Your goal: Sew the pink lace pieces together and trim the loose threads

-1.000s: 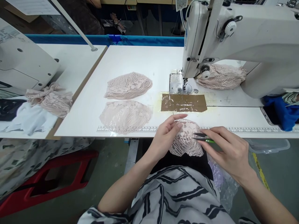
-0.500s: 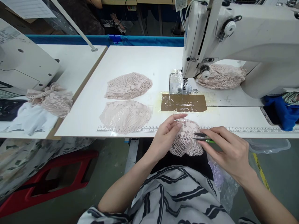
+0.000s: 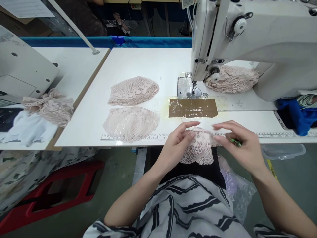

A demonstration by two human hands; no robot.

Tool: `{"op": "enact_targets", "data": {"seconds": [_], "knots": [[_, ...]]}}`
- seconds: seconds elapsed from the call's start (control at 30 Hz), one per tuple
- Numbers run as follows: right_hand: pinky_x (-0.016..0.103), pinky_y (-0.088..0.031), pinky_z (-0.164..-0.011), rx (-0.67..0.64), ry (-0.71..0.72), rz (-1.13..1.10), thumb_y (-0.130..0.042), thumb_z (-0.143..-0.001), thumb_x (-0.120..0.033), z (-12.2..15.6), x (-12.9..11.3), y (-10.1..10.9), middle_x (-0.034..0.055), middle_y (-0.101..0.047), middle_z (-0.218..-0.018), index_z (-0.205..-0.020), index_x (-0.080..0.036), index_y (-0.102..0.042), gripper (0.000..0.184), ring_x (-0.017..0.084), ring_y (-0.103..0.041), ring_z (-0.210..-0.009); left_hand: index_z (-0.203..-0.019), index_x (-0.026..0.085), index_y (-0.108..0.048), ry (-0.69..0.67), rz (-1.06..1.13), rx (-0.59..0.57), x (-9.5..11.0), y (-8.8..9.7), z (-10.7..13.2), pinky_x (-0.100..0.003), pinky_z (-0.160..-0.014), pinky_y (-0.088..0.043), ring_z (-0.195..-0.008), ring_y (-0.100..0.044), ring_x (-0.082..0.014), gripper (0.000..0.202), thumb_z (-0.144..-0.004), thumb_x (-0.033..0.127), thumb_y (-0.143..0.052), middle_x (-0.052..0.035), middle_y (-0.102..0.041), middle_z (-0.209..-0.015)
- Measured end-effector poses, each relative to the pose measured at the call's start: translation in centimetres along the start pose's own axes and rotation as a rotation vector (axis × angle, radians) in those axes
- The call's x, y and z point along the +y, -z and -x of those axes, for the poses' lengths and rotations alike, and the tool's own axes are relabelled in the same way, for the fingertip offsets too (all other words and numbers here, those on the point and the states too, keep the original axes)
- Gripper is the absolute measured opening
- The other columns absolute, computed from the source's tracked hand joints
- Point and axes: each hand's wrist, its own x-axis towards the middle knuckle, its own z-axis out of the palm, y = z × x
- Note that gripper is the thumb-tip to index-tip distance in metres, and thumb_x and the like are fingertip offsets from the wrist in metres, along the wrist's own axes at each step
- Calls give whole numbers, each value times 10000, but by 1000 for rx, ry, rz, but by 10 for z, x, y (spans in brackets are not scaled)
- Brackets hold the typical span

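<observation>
My left hand (image 3: 177, 142) pinches the upper edge of a pale pink lace piece (image 3: 199, 150) that hangs over the front edge of the white sewing table (image 3: 148, 62). At the lace's right edge is my right hand (image 3: 241, 145), blurred by motion, its fingers curled around small thread snips with a green handle (image 3: 235, 142). Two more pink lace pieces lie flat to the left, one (image 3: 133, 91) behind the other (image 3: 130, 120). The white sewing machine (image 3: 247, 36) stands at the back right, with a lace heap (image 3: 234, 78) under its arm.
A brown taped patch (image 3: 193, 108) lies before the needle plate (image 3: 184, 88). A ruler strip (image 3: 133, 137) runs along the table's front edge. A side table at left carries crumpled lace (image 3: 51, 106) and white cloth. Blue fabric (image 3: 297, 115) is at right, a red stool (image 3: 56, 188) below.
My right hand has lifted and turned, pulling the snips' blades off the lace into my palm. The left hand has stayed on the lace. The view shifted slightly.
</observation>
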Motion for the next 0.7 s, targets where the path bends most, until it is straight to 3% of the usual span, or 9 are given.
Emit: {"op": "enact_targets", "data": {"seconds": [0.07, 0.13, 0.27, 0.4, 0.5, 0.63, 0.7], "knots": [[258, -462, -570, -105, -111, -86, -599, -887, -378, -13, 3, -3, 50, -677, -1044, -1120, -263, -658, 267, 131, -581, -692, -1243, 264, -582, -5, -26, -20, 1, -2, 1, -219, -572, -344, -595, -421, -98, 328, -932, 354, -534, 31, -483, -659], [261, -453, -596, -233, -172, -164, -597, -879, -426, -25, 6, -7, 35, -672, -931, -1109, -242, -657, 301, 141, -574, -716, -1235, 258, -584, -17, -34, -39, 3, -3, 1, -218, -579, -335, -603, -407, -94, 313, -936, 338, -533, 31, -480, -675], [231, -319, -475, -422, -282, -309, -660, -817, -476, -35, 7, -11, -43, -479, -577, -739, -181, -658, 305, 88, -408, -518, -1261, 252, -556, -28, -2, -56, 6, -5, 1, -218, -557, -322, -588, -395, -89, 347, -927, 343, -553, 30, -499, -686], [236, -267, -455, -345, -317, -389, -723, -759, -463, -34, 6, -15, -53, -433, -529, -680, -171, -654, 311, 80, -359, -494, -1342, 245, -464, -12, 82, -27, 5, -5, 1, -210, -581, -378, -586, -459, -89, 539, -852, 342, -666, 49, -522, -646], [238, -273, -459, -260, -314, -416, -727, -754, -465, -34, 5, -18, -43, -452, -542, -676, -167, -659, 315, 83, -368, -504, -1373, 263, -417, 36, 86, -51, 1, -5, 3, -233, -634, -455, -644, -572, -117, 712, -754, 305, -766, 15, -645, -770], [236, -278, -459, -191, -298, -413, -757, -719, -463, -37, 4, -20, -39, -457, -562, -653, -166, -648, 323, 79, -360, -514, -1264, 262, -531, -2, -32, -52, -3, -4, 3, -286, -807, -501, -958, -635, -201, 623, -703, 261, -801, -43, -657, -1132], [236, -286, -466, -168, -283, -400, -744, -736, -450, -38, 4, -20, -36, -461, -575, -649, -166, -640, 314, 79, -362, -523, -1209, 249, -563, -23, -78, -53, -3, -3, 2, -277, -854, -482, -1036, -608, -204, 549, -712, 246, -795, -33, -636, -1175]]}}
